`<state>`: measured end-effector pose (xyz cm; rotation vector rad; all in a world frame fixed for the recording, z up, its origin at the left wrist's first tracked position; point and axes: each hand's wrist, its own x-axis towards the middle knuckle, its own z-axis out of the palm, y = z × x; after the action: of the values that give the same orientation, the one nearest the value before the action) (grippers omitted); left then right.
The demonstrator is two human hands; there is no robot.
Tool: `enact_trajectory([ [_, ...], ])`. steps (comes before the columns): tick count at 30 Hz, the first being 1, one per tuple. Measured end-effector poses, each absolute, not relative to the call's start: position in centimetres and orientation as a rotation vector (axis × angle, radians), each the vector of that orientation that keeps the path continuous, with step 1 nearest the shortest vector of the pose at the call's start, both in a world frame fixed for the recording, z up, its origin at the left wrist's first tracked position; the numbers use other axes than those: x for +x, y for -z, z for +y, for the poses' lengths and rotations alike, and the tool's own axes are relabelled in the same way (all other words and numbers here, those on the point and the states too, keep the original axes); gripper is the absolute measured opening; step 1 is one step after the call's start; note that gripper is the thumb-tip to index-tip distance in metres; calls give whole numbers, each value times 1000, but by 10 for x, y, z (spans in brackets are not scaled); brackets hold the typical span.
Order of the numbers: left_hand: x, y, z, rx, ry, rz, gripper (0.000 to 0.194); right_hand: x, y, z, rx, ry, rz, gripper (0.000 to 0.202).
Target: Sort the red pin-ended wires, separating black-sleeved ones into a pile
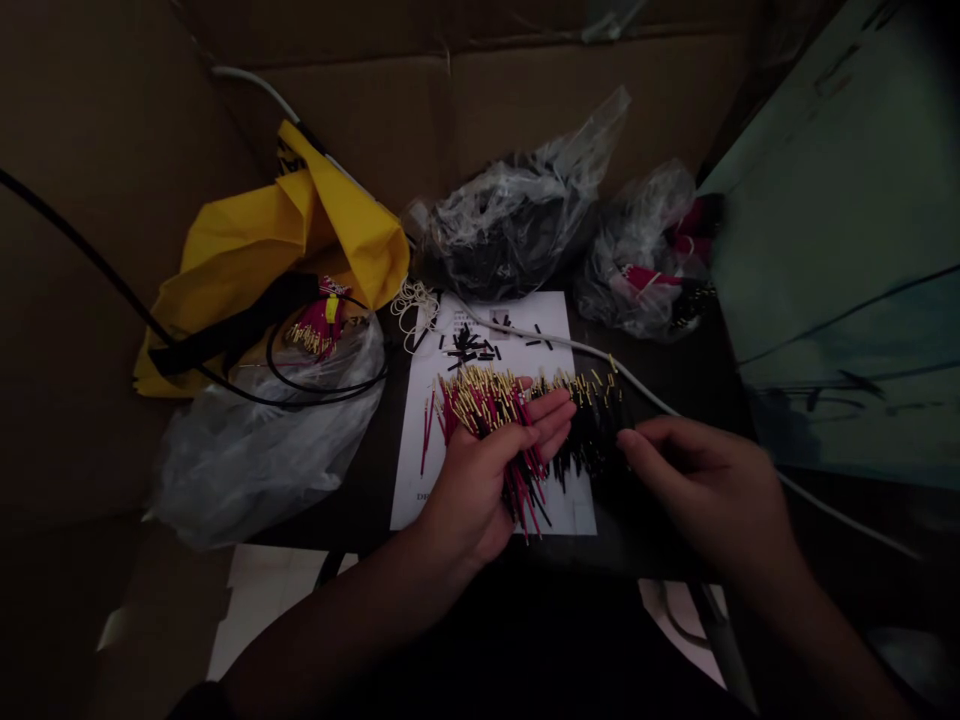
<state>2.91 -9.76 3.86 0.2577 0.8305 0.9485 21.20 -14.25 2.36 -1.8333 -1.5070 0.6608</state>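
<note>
My left hand (487, 470) holds a bundle of red and black wires with gold tips (484, 395) over a white paper (420, 500), its thumb across them and its fingers stretched to the right. A pile of black wires with gold tips (589, 430) lies just right of that hand. At the right edge of this pile, my right hand (675, 465) has thumb and forefinger pinched together; a dark wire seems to be between them, though the dimness makes it hard to see. Short black tubes (471, 345) are scattered on the paper's upper part.
A yellow bag (247, 235) and clear plastic (270, 450) occupy the left. Plastic bags (517, 220) with dark contents stand behind the paper, another bag (637, 270) with red bundles at the right. A white cable (637, 385) crosses the dark table (675, 540). Cardboard (360, 110) rises behind.
</note>
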Motion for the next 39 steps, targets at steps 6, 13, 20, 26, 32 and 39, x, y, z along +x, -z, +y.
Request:
enact_trajectory([
  [6, 20, -44, -103, 274, -824, 779, 36, 218, -23, -134, -2021, -259, -1791, 28],
  [13, 12, -45, -109, 349, -759, 706, 37, 179, -59, -100, -1573, -880, -1752, 20],
  [20, -5, -47, -110, 356, -813, 737, 49, 161, -55, -82, -1412, -1303, -1690, 19],
  [26, -14, -46, -110, 314, -856, 788, 57, 153, -53, -81, -1403, -1444, -1526, 22],
  [32, -39, -44, -110, 382, -864, 877, 47, 150, -54, -71, -1419, -1434, -1488, 23],
  [39, -66, -41, -117, 419, -966, 970, 47, 134, -50, -64, -1349, -1579, -1505, 25],
])
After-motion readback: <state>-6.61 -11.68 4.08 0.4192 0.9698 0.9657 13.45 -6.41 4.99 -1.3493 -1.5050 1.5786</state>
